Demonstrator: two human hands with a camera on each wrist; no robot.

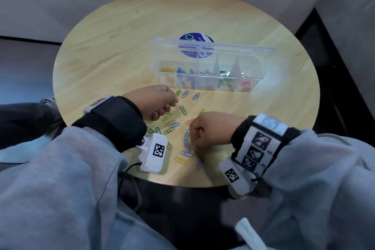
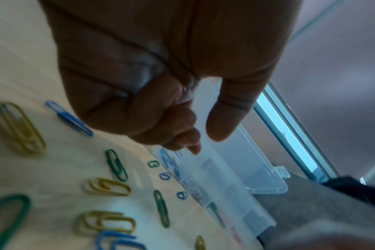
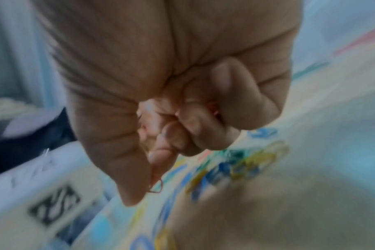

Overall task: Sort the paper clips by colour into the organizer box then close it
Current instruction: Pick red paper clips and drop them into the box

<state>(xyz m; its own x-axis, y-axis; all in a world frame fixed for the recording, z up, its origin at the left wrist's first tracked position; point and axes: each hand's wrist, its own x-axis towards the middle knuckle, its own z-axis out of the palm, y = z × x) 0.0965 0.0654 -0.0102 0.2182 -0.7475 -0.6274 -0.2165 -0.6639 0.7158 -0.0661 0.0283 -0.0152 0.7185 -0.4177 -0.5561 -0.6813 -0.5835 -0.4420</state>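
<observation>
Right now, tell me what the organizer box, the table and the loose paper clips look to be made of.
Organizer box: clear, glossy hard plastic, since the clips inside show through its walls and open lid.
Table: pale wood or a wood-look top with a smooth matt finish; grain lines and plank seams run across it.
Paper clips: thin bent wire, probably metal with a coloured coating in green, yellow and blue; the core itself is not visible.

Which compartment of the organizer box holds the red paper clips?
The compartment at the far right end of the organizer box. It alone shows red clips; from the left, the others hold yellow, blue, silver and green.
</observation>
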